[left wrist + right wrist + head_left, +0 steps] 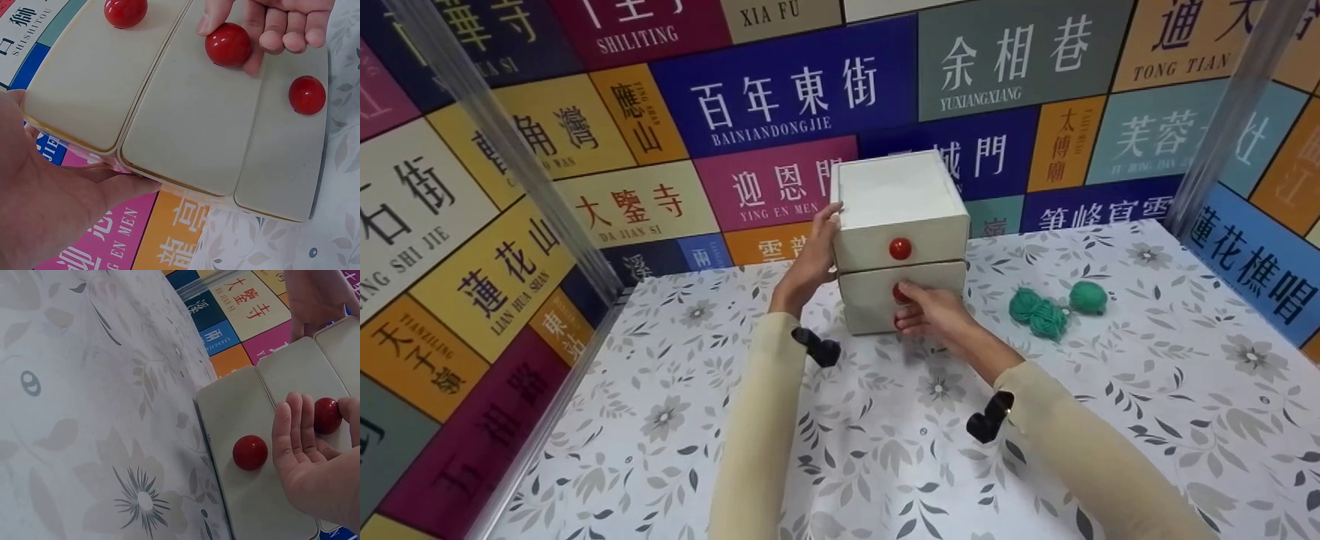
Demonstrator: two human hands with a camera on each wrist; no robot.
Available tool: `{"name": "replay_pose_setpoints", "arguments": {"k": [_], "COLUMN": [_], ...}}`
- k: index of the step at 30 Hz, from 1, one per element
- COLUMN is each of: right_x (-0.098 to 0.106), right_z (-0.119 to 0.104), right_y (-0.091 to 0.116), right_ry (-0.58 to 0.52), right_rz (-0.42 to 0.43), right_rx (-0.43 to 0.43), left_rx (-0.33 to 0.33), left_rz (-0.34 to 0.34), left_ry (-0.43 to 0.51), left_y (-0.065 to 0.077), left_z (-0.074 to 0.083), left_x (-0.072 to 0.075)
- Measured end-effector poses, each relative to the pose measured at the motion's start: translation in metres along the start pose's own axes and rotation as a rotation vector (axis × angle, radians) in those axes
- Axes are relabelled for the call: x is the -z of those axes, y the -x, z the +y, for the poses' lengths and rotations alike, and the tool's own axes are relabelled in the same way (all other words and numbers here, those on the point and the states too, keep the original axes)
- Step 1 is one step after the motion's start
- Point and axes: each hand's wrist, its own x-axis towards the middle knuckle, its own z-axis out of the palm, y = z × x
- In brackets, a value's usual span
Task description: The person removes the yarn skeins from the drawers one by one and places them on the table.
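A white cabinet [900, 187] with three stacked drawers stands on the table, a round red knob on each drawer front. My left hand [815, 251] rests against the cabinet's left side near the top, its fingers laid along that wall. With thumb and index finger, my right hand [934, 311] pinches the middle red knob [228, 45]; its other fingers extend in front of the bottom drawer. The bottom red knob [250, 453] is beside those fingers, and the top red knob [900, 248] is untouched. The drawer fronts look nearly flush.
Green yarn balls [1039, 313] lie right of the cabinet, with a separate green yarn ball [1087, 298] just beyond. A floral cloth [667, 420] covers the table. Panels with printed characters [780, 90] rise behind and at both sides, with clear corner posts [1234, 112].
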Motion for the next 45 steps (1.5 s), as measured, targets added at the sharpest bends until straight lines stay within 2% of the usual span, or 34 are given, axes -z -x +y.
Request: {"name": "replay_pose_setpoints", "arguments": {"k": [13,25,33,38,45], "right_x": [0.004,-0.002,-0.001,-0.002,-0.001], "right_z": [0.005,0.015,0.021,0.024,0.027], "right_y": [0.023,0.048,0.067,0.077,0.089], "right_ry": [0.102,0.059,0.096,0.079,0.102], "right_rz": [-0.049,-0.069,-0.072,-0.083,-0.107], "right_rx": [0.0,0.009,0.026,0.01,0.023], "left_rx": [-0.033,0.0,0.001,0.002,0.005], "left_rz": [-0.017,-0.012,-0.011,-0.015,-0.004], "left_ry": [0.042,-0.005,0.0,0.011,-0.018], "left_y": [0.0,0.003,0.001,0.0,0.001], "left_z": [-0.001,0.0,0.0,0.0,0.0], "left_x": [0.001,0.003,0.001,0.0,0.001]}}
